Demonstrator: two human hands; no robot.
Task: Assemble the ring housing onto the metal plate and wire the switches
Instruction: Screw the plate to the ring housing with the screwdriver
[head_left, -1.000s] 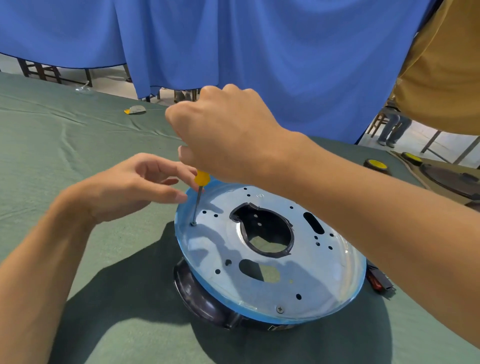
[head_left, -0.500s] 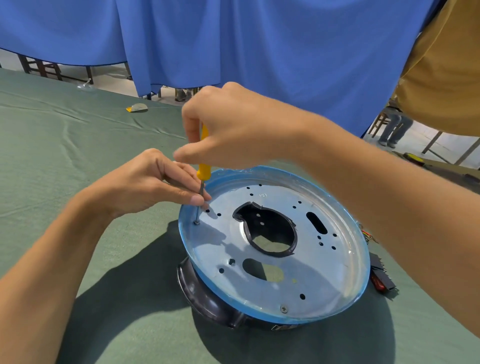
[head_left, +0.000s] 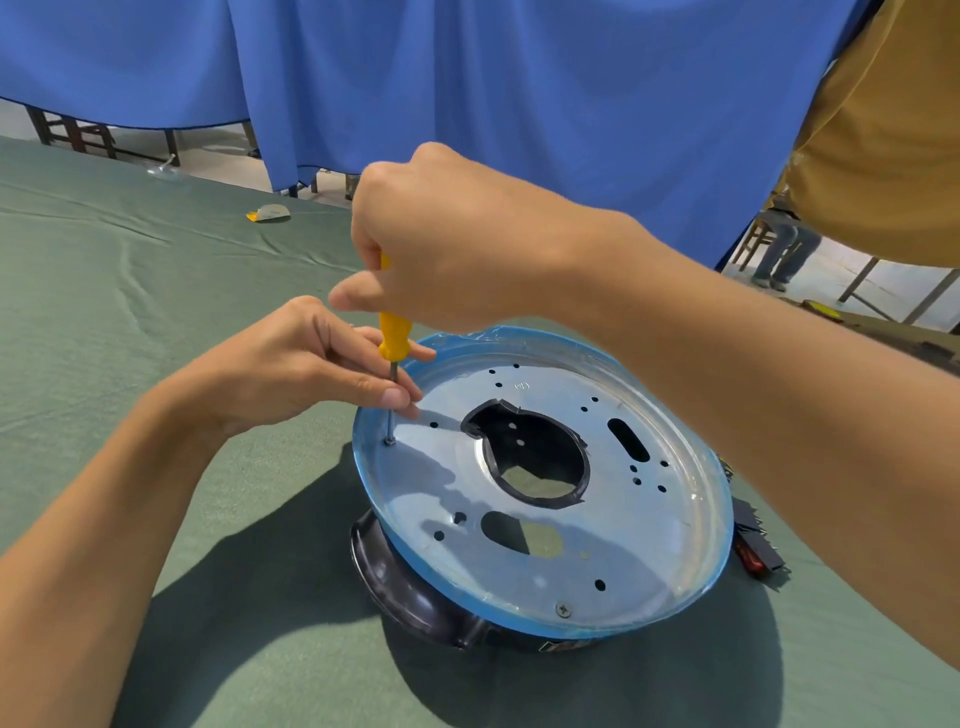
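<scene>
Thumb and fingers of your left hand (head_left: 291, 374) pinch the thin steel shaft of the screwdriver (head_left: 395, 335) just below its yellow handle, the other fingers loosely curled. The tool stands nearly upright, its tip set in a screw (head_left: 388, 441) at 9 o'clock on the metal plate (head_left: 649, 545). Your right hand (head_left: 447, 244) comes in from 3 o'clock and wraps the top of the handle, fingers closed round it and thumb pointing toward 9 o'clock. The plate, edged in blue film, lies tilted on the black ring housing (head_left: 395, 587), which shows beneath it at 7 o'clock. A second screw (head_left: 563, 609) sits seated at 6 o'clock on the plate. Black and red switches (head_left: 753, 551) lie on the green cloth (head_left: 156, 291) at 4 o'clock, just beside the rim and partly under your right forearm.
</scene>
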